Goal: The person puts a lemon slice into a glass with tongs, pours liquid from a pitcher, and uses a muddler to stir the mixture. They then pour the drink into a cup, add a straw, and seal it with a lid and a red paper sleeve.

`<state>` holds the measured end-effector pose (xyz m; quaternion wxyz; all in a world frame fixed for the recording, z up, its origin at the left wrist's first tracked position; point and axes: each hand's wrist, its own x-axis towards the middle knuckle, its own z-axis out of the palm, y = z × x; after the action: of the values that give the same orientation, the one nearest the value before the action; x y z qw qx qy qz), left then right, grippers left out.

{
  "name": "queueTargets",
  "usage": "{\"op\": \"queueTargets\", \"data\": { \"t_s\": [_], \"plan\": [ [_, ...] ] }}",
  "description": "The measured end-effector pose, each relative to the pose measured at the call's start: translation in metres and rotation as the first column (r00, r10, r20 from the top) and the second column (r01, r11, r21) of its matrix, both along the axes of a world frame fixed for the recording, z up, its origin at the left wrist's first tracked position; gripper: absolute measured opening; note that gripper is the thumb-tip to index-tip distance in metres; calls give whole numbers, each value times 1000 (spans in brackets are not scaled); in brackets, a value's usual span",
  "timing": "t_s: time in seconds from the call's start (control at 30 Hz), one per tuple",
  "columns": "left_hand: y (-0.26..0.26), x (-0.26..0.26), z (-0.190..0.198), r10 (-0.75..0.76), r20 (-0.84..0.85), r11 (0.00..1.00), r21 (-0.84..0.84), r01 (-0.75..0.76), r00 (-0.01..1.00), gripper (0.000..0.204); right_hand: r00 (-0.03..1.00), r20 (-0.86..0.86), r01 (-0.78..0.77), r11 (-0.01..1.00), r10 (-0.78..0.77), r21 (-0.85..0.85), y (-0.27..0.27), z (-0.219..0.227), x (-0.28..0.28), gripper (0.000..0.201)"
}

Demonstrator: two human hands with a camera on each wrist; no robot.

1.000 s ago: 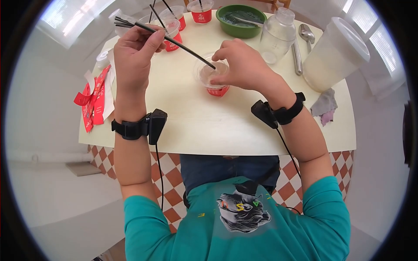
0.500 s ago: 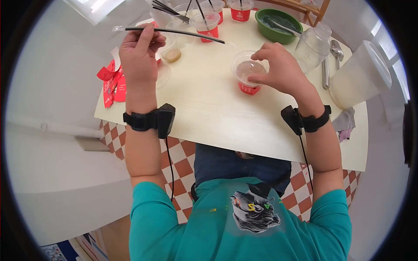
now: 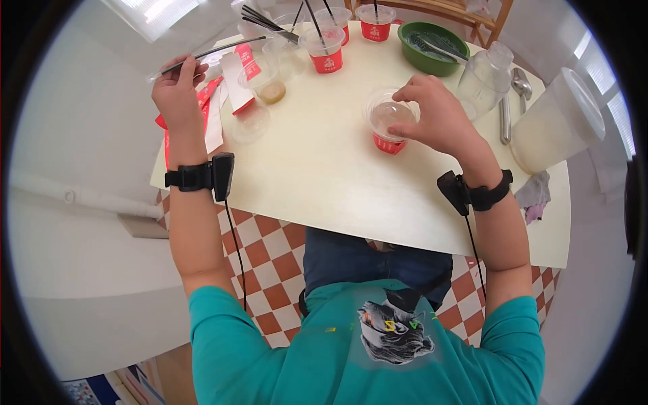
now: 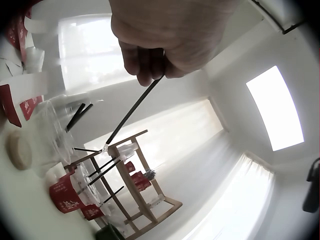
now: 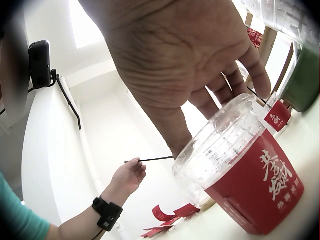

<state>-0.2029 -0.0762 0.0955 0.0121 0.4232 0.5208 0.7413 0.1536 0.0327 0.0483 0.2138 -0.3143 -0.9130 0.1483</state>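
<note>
I count one black straw [image 3: 226,48] pinched in the left hand [image 3: 177,98], above the left side of the pale table [image 3: 310,162], and one red-sleeved cup [image 3: 389,144] on it, held near the rim by the right hand [image 3: 437,115]. Behind: three more straw cups [image 3: 328,63], one green bowl [image 3: 430,65], one clear bottle [image 3: 478,93]. Red-and-white checked floor [image 3: 268,270], white walls [image 3: 81,108], wooden chair [image 3: 500,23] at the back
</note>
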Motion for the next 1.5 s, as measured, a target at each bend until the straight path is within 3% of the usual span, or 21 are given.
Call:
{"op": "queueTargets", "data": {
  "t_s": [0.3, 0.43, 0.5, 0.53, 0.63, 0.77, 0.83, 0.87, 0.93, 0.97, 1.07, 1.1, 1.13, 1.2, 1.23, 1.3, 1.33, 1.5],
  "plan": [
    [118, -46, 25, -36, -138, 973, -229, 4, 990, 17, 1000, 13, 1, 1000, -1, -27, 0, 1, 0, 44],
    [168, -69, 10, -1, -134, 959, -281, -37, 991, 17, 1000, 8, 13, 1000, -13, -12, 0, 1, 0, 44],
    [183, -75, 5, 7, -30, 890, -455, -20, 1000, 19, 1000, 0, -7, 1000, 7, -16, 1, 0, 1, 43],
    [187, -75, 2, -4, -28, 889, -457, -9, 1000, 19, 1000, 2, 4, 1000, -4, -18, 0, 0, 1, 43],
    [191, -80, -8, -85, 132, 826, -546, 144, 988, 31, 1000, -13, -9, 1000, 8, -30, 1, 1, 1, 43],
    [186, -76, -12, -54, 148, 867, -483, 120, 988, 41, 1000, 5, -11, 1000, 11, -3, 1, 3, 0, 43],
    [176, -66, -11, 68, 17, 904, -424, -55, 998, 49, 1000, 23, -12, 1000, 12, -16, -1, 2, -1, 43],
    [168, -62, -10, 77, 17, 900, -431, -62, 997, 49, 1000, -12, -15, 1000, 15, 14, 0, 1, 0, 46],
    [155, -52, -3, 122, -199, 892, -408, -195, 972, 49, 999, -48, -19, 999, 21, 45, 2, 1, 2, 49],
    [148, -46, 0, 126, -200, 889, -411, -200, 972, 49, 997, -71, -25, 1000, 25, 2, 2, 4, 3, 58],
    [123, -18, 6, 27, -205, 921, -376, -104, 978, 44, 996, -81, -37, 996, 30, -83, 3, 15, 15, 81],
    [110, 2, 9, -145, -226, 909, -414, 40, 963, 41, 997, -65, -37, 992, 29, -121, 5, 17, 19, 94],
    [98, 23, 9, -314, -238, 873, -452, 181, 919, 39, 998, -61, -35, 992, 28, -122, 8, 17, 23, 94],
    [78, 70, 3, -513, -312, 771, -576, 270, 799, 36, 990, -50, -143, 935, 134, -325, 17, 16, 28, 113],
    [63, 96, 0, -572, -401, 744, -621, 247, 715, 37, 990, -45, -138, 936, 130, -323, 21, 13, 27, 113],
    [47, 135, -8, -666, -565, 728, -634, 259, 488, 38, 976, -57, -209, 839, 209, -503, 26, 3, 22, 119],
    [44, 148, -12, -682, -642, 731, -610, 306, 350, 38, 977, -55, -205, 841, 205, -502, 25, -1, 20, 119],
    [34, 172, -32, -656, -706, 753, -637, 167, 266, 32, 963, -197, -258, 840, 184, -478, 26, -13, 12, 116]
  ]
}}
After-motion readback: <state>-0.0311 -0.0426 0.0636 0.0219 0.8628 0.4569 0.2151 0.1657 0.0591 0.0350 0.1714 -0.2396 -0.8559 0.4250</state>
